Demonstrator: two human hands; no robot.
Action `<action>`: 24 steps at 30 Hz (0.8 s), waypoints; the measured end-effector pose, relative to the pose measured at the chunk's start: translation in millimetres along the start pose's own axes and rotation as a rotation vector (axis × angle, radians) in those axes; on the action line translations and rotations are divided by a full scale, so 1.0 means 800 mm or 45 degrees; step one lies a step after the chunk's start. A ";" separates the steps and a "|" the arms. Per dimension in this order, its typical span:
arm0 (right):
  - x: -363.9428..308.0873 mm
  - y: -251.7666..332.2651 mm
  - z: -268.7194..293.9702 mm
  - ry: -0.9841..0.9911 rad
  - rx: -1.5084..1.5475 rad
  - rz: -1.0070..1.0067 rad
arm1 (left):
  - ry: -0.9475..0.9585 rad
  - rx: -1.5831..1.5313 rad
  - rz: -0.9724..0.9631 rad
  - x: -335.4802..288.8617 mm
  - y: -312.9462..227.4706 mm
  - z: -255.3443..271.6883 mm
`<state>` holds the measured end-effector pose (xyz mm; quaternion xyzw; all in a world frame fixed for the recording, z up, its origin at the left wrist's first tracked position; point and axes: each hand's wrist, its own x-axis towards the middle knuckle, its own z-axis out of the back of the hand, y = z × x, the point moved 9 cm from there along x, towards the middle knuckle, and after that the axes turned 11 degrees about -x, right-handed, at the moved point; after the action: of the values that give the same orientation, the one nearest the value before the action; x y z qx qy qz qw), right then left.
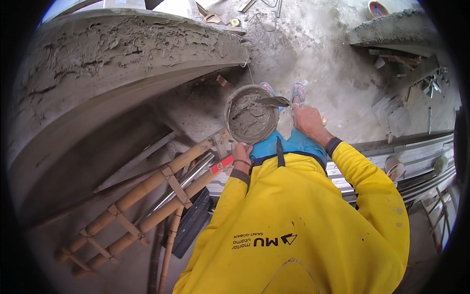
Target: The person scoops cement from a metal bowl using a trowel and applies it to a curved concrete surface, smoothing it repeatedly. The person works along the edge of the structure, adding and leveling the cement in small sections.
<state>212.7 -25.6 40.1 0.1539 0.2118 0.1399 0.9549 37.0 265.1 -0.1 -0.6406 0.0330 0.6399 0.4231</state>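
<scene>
My left hand (241,154) is closed on the near rim of a round bucket (229,113), held in front of my waist. Wet grey mortar (249,120) fills much of it, with an uneven, scooped surface. In my right hand (309,122) is a trowel (274,101), its handle end showing past my fingers. The trowel's blade reaches left over the bucket's far right rim, its tip above the mortar. Mortar clings to the blade.
A ledge (132,54) coated with rough mortar curves across the left. Below it leans a bamboo ladder (142,225) beside a red spirit level (222,164). Scrap boards (416,78) lie at right. A tape measure (235,22) rests at the back. Stacked metal lengths (421,169) lie right of my waist.
</scene>
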 end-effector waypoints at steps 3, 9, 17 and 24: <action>0.040 0.000 -0.013 0.127 -0.077 0.051 | -0.001 0.024 -0.095 -0.010 0.003 -0.022; 0.097 0.029 -0.063 0.469 -0.027 0.144 | 0.131 0.096 -0.195 -0.017 0.015 -0.042; 0.082 0.035 -0.107 0.557 0.169 0.339 | 0.167 0.101 -0.257 -0.021 0.017 -0.050; 0.040 0.028 0.006 0.327 0.298 0.374 | 0.065 0.144 -0.308 0.000 0.015 -0.036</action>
<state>238.5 4.4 40.4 0.2738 0.3218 0.2704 0.8651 52.6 240.7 -11.1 -0.6311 0.0024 0.5649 0.5316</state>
